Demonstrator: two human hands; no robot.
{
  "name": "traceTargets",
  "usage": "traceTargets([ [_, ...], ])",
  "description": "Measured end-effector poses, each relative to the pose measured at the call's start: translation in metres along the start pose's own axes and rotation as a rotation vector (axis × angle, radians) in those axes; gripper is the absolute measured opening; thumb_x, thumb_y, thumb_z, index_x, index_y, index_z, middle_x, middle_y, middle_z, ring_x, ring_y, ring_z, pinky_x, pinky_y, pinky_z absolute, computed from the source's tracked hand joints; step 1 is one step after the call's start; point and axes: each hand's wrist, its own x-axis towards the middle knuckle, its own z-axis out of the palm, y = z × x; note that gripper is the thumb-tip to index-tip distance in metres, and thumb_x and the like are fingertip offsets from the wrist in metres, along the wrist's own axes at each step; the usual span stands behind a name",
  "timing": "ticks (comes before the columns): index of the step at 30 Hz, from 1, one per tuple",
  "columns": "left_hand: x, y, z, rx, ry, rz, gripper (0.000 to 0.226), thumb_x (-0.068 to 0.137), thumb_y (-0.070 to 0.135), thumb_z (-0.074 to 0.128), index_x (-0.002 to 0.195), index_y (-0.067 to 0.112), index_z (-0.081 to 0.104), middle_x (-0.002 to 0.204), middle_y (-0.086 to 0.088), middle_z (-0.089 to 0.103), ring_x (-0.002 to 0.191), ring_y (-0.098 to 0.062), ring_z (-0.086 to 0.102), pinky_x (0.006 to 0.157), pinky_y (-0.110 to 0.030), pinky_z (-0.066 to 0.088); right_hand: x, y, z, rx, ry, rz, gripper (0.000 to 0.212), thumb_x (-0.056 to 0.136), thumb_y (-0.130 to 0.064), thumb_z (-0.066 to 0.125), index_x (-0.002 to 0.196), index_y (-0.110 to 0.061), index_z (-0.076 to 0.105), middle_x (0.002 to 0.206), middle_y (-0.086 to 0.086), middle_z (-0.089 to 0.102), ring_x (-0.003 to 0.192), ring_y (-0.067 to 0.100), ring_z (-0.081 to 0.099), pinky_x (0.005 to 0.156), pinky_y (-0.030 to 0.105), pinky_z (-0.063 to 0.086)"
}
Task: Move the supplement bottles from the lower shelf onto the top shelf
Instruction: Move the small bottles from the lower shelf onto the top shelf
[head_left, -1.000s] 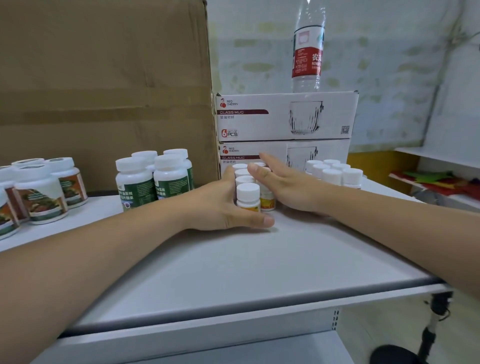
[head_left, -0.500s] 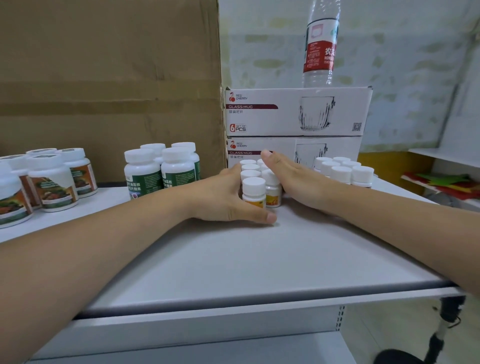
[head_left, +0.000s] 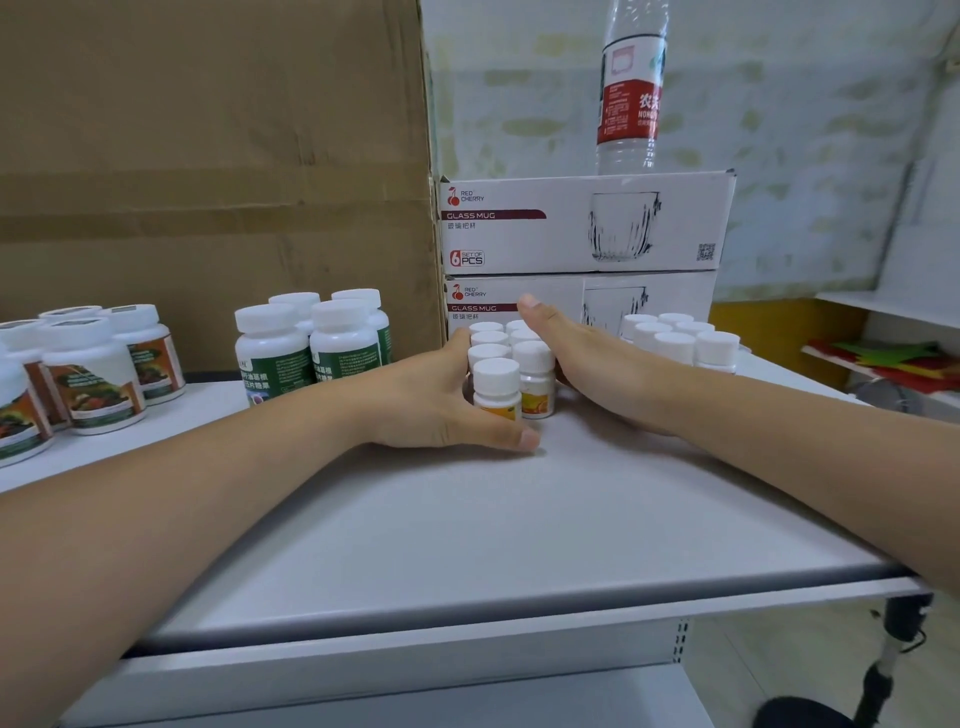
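Note:
A cluster of several small white-capped supplement bottles (head_left: 496, 382) with yellow labels stands on the grey top shelf (head_left: 519, 519), in front of the glass mug boxes. My left hand (head_left: 421, 400) presses against the cluster's left side, its thumb lying along the shelf in front of the nearest bottle. My right hand (head_left: 597, 358) lies flat against the cluster's right side, fingers straight and pointing at the boxes. Neither hand lifts a bottle. Just right of my right hand is a second group of small white bottles (head_left: 675, 340).
Green-label bottles (head_left: 311, 343) and brown-label bottles (head_left: 93, 374) stand at the left. A large cardboard box (head_left: 208, 156) fills the back left. Two stacked glass mug boxes (head_left: 582, 223) carry a water bottle (head_left: 631, 88). The lower shelf (head_left: 467, 701) shows at the bottom edge.
Both hands stay around the small bottles and have squeezed the cluster slightly tighter and back toward the boxes. My view has drifted a little.

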Motion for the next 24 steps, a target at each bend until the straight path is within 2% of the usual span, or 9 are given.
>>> traceTargets([
  [2,0.0,0.001,0.001,0.012,0.005,-0.003,0.118,0.05,0.075,0.071,0.149,0.044,0.013,0.134,0.031,0.046,0.122,0.005,0.047,0.105,-0.022,0.036,-0.002,0.0,-0.001,0.018,-0.01,-0.005,0.106,0.062,-0.097,0.011,0.143,-0.034,0.039,0.153,-0.005,0.036,0.143,0.018,0.03,0.116,0.049,0.014],
  [5,0.0,0.001,0.001,-0.003,0.005,-0.007,0.122,0.048,0.075,0.07,0.15,0.041,0.011,0.133,0.03,0.047,0.121,0.006,0.048,0.104,-0.02,0.036,-0.005,0.003,-0.002,-0.05,-0.011,0.058,0.099,0.073,-0.089,0.008,0.151,-0.03,0.023,0.157,-0.009,0.025,0.145,0.018,0.024,0.118,0.043,0.009],
  [8,0.001,0.001,0.002,-0.019,-0.003,0.0,0.12,0.054,0.071,0.075,0.15,0.042,0.009,0.133,0.031,0.048,0.12,0.008,0.048,0.103,-0.018,0.037,-0.006,0.004,0.0,-0.049,-0.049,0.057,0.117,0.056,-0.097,0.006,0.151,-0.03,0.021,0.159,-0.006,0.022,0.143,0.016,0.027,0.118,0.044,0.013],
  [12,0.002,-0.001,0.003,-0.01,-0.001,0.007,0.119,0.052,0.073,0.074,0.149,0.043,0.011,0.132,0.031,0.049,0.121,0.007,0.049,0.107,-0.024,0.038,-0.003,0.006,0.001,-0.042,-0.049,0.063,0.112,0.056,-0.092,0.008,0.151,-0.033,0.021,0.159,-0.007,0.021,0.142,0.014,0.03,0.117,0.043,0.016],
  [18,0.003,-0.003,0.003,0.02,-0.006,0.013,0.112,0.053,0.073,0.071,0.147,0.045,0.017,0.132,0.03,0.051,0.121,0.005,0.05,0.108,-0.025,0.038,0.001,0.005,0.003,-0.054,-0.069,0.058,0.121,0.049,-0.102,0.008,0.147,-0.034,0.031,0.155,-0.008,0.033,0.138,0.014,0.036,0.115,0.044,0.02],
  [20,0.003,-0.003,0.003,0.017,-0.005,0.021,0.11,0.057,0.071,0.073,0.148,0.044,0.016,0.132,0.03,0.05,0.121,0.006,0.049,0.108,-0.024,0.038,-0.004,0.003,0.002,-0.045,-0.073,0.018,0.104,0.064,-0.094,0.008,0.145,-0.034,0.036,0.152,-0.007,0.037,0.137,0.013,0.037,0.115,0.043,0.021],
  [22,0.004,-0.003,0.003,0.003,-0.006,0.025,0.105,0.064,0.063,0.077,0.148,0.043,0.017,0.132,0.031,0.05,0.119,0.01,0.048,0.106,-0.02,0.037,-0.011,-0.001,0.0,-0.017,-0.085,-0.032,0.079,0.085,-0.077,0.008,0.143,-0.034,0.04,0.148,-0.008,0.041,0.135,0.011,0.038,0.116,0.039,0.021],
  [24,0.003,-0.003,0.002,-0.01,-0.004,0.032,0.101,0.068,0.058,0.078,0.148,0.043,0.018,0.133,0.03,0.049,0.12,0.011,0.047,0.104,-0.017,0.036,-0.016,-0.002,-0.002,-0.003,-0.092,-0.037,0.07,0.092,-0.069,0.009,0.143,-0.032,0.04,0.148,-0.008,0.041,0.135,0.01,0.037,0.116,0.039,0.022],
])
